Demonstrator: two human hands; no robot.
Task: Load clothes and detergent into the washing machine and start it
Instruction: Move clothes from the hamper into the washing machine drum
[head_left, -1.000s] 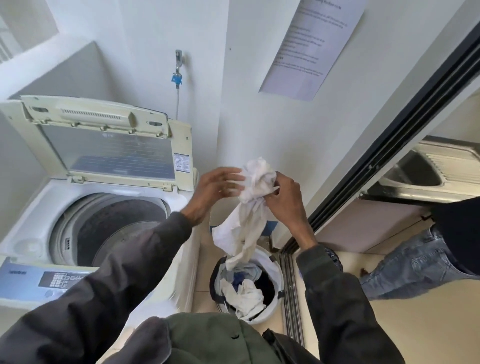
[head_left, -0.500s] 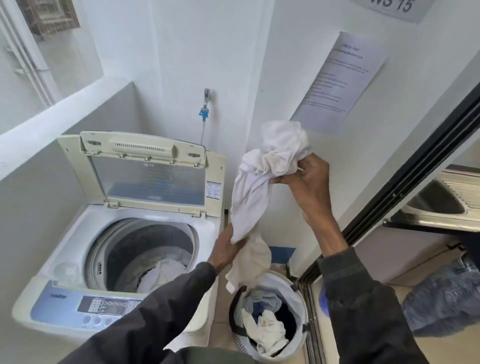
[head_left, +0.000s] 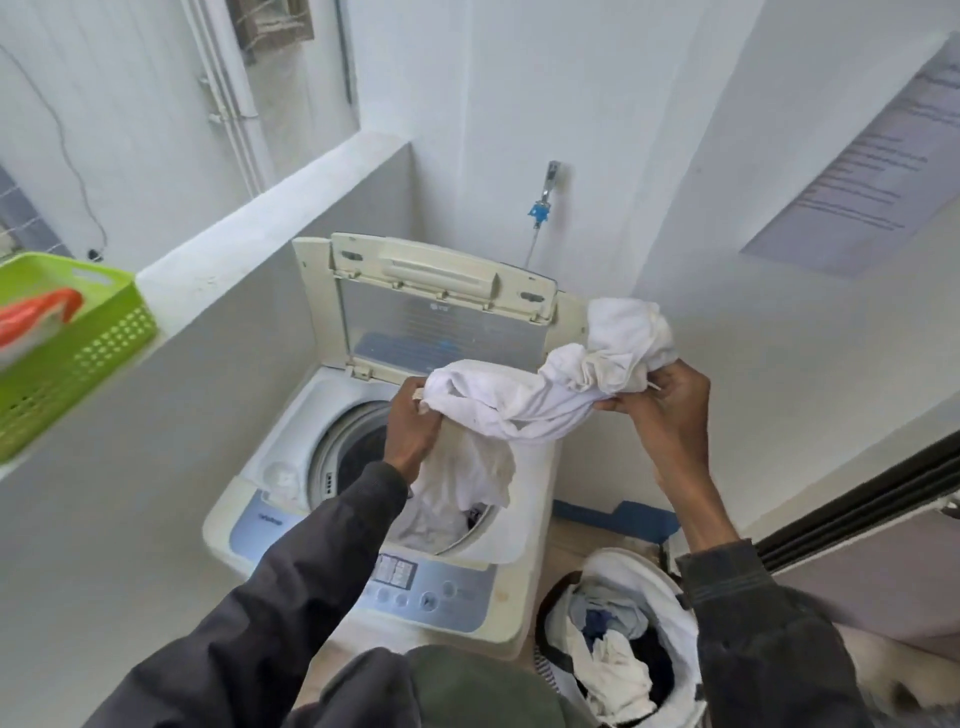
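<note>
A top-loading washing machine stands below me with its lid raised against the wall. I hold a white garment stretched over the open drum. My left hand grips its lower end above the drum, and my right hand grips the bunched upper end to the right of the lid. The garment's tail hangs into the drum, where other white clothes lie. The control panel is at the machine's front.
A white laundry basket with light and dark clothes sits on the floor right of the machine. A green plastic basket holding something orange rests on the ledge at left. A tap is on the back wall and a paper notice hangs at right.
The garment has come up out of the laundry basket and across to the left, over the drum. My left hand moved from its lower part beside the machine to above the drum opening.
</note>
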